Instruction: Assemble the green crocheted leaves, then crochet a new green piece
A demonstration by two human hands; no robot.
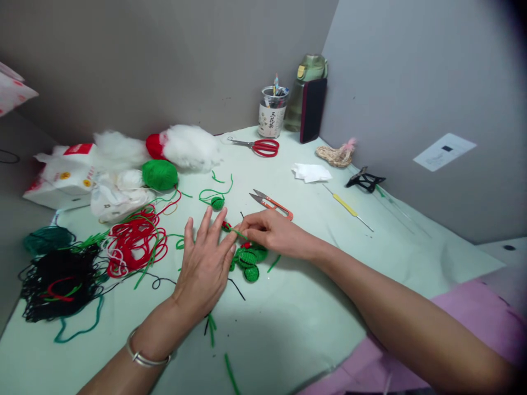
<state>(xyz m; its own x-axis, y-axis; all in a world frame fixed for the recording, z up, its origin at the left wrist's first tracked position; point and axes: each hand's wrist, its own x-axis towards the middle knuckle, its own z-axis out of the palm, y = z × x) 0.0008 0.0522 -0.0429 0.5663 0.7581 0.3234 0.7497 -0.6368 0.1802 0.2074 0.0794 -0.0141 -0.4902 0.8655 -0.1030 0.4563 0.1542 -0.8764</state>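
My left hand (205, 263) lies palm down over the middle of the table, its fingers stretched out and spread. Beside its thumb is a cluster of green crocheted balls (251, 273) with black edging and a bit of red; part of it is hidden under the hand. My right hand (276, 233) is closed in a pinch on a strand of green yarn (239, 234), close to my left index finger. A small red crocheted bit (226, 225) shows between the hands. Just beyond my left fingertips sits a single green crocheted ball (217, 203) with a loose yarn tail.
Orange thread snips (280, 207) lie right behind my right hand. Further back are red-handled scissors (263, 147) and a cup of pens (272, 112). Tangled red yarn (138, 241), black yarn (61, 280) and a green yarn ball (160, 175) lie left. A yellow-handled crochet hook (345, 204) rests right.
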